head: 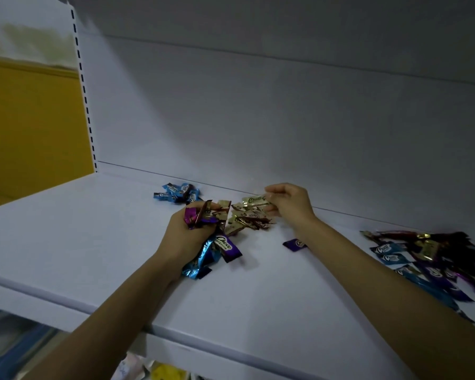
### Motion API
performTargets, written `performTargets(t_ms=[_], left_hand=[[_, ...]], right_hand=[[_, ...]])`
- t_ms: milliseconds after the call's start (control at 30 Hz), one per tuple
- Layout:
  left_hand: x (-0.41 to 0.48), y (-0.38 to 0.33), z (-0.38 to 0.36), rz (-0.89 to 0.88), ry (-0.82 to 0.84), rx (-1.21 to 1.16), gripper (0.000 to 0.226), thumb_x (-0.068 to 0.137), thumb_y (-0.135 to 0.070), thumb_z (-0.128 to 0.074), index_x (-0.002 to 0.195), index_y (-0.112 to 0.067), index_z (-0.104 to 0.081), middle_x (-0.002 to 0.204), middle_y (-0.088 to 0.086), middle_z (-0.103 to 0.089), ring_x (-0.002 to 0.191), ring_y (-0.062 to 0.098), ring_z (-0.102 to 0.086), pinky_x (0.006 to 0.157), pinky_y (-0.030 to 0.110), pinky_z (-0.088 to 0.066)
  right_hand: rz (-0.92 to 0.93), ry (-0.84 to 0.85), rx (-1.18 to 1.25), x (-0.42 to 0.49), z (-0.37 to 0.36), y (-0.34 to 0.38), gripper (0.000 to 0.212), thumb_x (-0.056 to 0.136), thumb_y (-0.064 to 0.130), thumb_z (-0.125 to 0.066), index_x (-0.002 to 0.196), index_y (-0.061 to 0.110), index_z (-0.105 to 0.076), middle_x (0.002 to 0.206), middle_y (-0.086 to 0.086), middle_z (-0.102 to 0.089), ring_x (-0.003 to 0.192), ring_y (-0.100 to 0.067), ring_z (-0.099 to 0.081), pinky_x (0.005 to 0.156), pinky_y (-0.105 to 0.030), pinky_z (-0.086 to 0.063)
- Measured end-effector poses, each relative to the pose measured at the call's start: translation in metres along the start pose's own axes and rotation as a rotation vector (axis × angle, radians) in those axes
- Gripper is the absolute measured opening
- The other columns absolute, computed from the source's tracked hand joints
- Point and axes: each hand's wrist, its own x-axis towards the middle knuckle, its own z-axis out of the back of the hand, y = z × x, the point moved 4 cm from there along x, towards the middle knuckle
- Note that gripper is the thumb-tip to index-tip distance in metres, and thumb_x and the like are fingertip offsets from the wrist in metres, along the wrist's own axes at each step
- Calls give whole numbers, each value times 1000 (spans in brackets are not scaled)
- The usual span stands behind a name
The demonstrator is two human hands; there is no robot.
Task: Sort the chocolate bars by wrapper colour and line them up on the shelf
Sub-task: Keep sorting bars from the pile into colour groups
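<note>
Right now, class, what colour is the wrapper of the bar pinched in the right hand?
The chocolate bar is cream-white with green lettering, head view.

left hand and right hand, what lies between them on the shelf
A pile of cream-wrapped chocolate bars on the shelf, in the head view.

We see a flat white shelf (66,237). The left hand (181,234) grips a bunch of shiny purple and blue chocolate bars (222,244). The right hand (291,204) pinches one cream-wrapped chocolate bar (254,202) just above a small pile of cream bars (250,219). A little pile of blue bars (178,192) lies near the back wall. A big mixed heap of bars (436,259) lies far to the right.
</note>
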Motion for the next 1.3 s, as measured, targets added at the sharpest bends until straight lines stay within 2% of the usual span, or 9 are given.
performTargets(t_ms=[133, 200, 300, 533, 700, 800, 900, 1167, 1300], left_hand=[[0, 3, 2, 5, 2, -4, 31, 87, 4, -61, 100, -23, -67, 90, -5, -74, 84, 12, -71, 68, 19, -55], [1, 3, 2, 1, 5, 9, 30, 87, 3, -61, 101, -23, -67, 93, -3, -74, 86, 15, -71, 73, 25, -56], [3, 3, 1, 1, 11, -5, 31, 87, 3, -60, 103, -22, -67, 95, -2, -74, 88, 16, -71, 76, 29, -56], [0, 2, 0, -1, 20, -78, 30, 86, 4, -61, 100, -21, -68, 91, -3, -75, 81, 12, -71, 62, 17, -54], [1, 4, 2, 51, -28, -124, 27, 89, -2, -60, 100, -25, -67, 90, -6, -75, 80, 12, -72, 60, 19, -55], [1, 4, 2, 54, -41, -98, 27, 89, -3, -60, 97, -28, -67, 90, -7, -75, 80, 11, -72, 60, 19, -55], [2, 3, 2, 39, -27, -69, 29, 89, -1, -59, 96, -28, -67, 89, -9, -74, 81, 10, -71, 61, 18, -54], [5, 5, 5, 59, -108, -147, 28, 88, 0, -61, 97, -25, -69, 92, -2, -74, 82, 17, -71, 71, 30, -58], [4, 1, 2, 50, -124, -142, 30, 84, 8, -59, 93, -19, -69, 83, 0, -74, 75, 16, -70, 68, 27, -58]], right_hand=[[-131, 80, -163, 3, -12, -12, 23, 93, 6, -55, 114, 10, -61, 90, -9, -66, 67, -21, -64, 61, -28, -58], [29, 73, -278, -5, -14, -5, 15, 93, 19, -57, 106, 19, -64, 94, 5, -62, 64, -14, -64, 46, -18, -48], [242, 173, -365, -20, -25, 7, 13, 93, 31, -57, 98, 25, -67, 91, 16, -59, 76, -4, -63, 52, -11, -41], [15, 577, -229, -33, -37, 9, 5, 86, 18, -68, 87, 23, -70, 78, -4, -68, 49, -5, -55, 45, -19, -44], [-94, 138, 16, 3, -6, 11, 10, 90, 5, -60, 97, 9, -67, 79, -8, -63, 44, -4, -53, 45, -17, -47], [-154, 84, -8, 14, -2, 7, 20, 93, 4, -55, 111, 6, -60, 97, -13, -65, 52, -14, -62, 52, -23, -54], [-8, 121, -352, 12, -6, 5, 33, 95, 16, -54, 127, 14, -53, 105, -2, -61, 57, -16, -63, 54, -24, -53], [423, 467, -800, -31, -67, -5, 23, 86, 30, -65, 108, 23, -70, 109, 2, -68, 117, -18, -52, 88, -36, -47], [627, 364, -1027, -45, -71, 3, 24, 86, 11, -57, 103, 23, -70, 101, -8, -69, 105, -30, -57, 71, -31, -42]])
